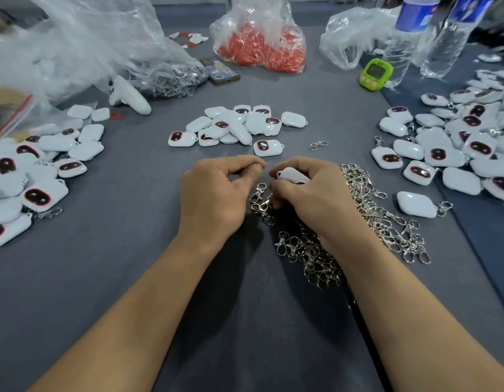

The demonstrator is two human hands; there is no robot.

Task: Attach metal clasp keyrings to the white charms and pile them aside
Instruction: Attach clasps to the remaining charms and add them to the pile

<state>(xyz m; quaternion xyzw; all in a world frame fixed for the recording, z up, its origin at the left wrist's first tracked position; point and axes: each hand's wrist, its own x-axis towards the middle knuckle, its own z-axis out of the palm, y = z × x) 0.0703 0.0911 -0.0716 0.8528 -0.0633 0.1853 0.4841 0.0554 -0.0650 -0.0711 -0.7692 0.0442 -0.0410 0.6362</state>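
Note:
My right hand [307,193] grips a white charm [291,175] between thumb and fingers. My left hand [216,190] is pinched shut close beside it; a metal clasp keyring [257,192] hangs just below the fingertips, and I cannot tell whether the left fingers hold it. A heap of loose clasp keyrings [358,222] lies under and to the right of my right wrist. A small pile of white charms without clasps [233,125] sits just beyond my hands. Charms with clasps lie piled at the left [33,176] and right [448,142].
Along the back stand a bag of red parts [259,49], clear plastic bags [75,46], a phone [219,70], a green timer [375,74] and two water bottles [443,35]. A white controller [129,94] lies at back left. One stray clasp [318,144] lies apart.

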